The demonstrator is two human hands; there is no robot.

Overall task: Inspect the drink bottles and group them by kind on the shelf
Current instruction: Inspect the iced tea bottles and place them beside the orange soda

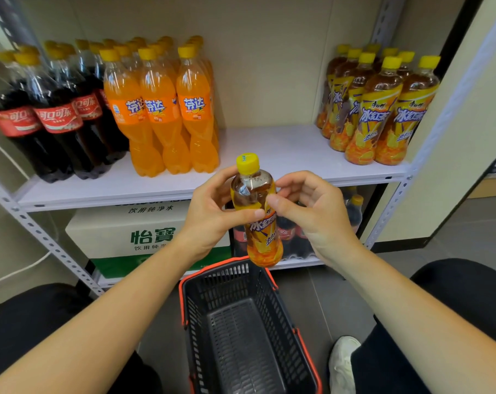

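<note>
Fingers point(222, 182) of the left hand point(209, 220) curl round the upper half of an iced tea bottle point(262, 237), the thumb laid across its front. The right hand point(306, 206) has its fingers bent, with thumb and forefinger tips nipping the bottle's shoulder from the other side.

The bottle has a yellow cap point(248, 163), a clear neck showing dark brown tea, and a yellow-orange label with white and purple characters. Its long axis is near vertical. The cap points up and leans slightly left, and the base points down.

It is held in the air before the shelf point(269, 149), over a black shopping basket point(201, 297) with a red rim. On the shelf stand cola bottles point(56, 118), orange soda bottles point(155, 109) and, well apart at the right, matching iced tea bottles point(383, 109).
</note>
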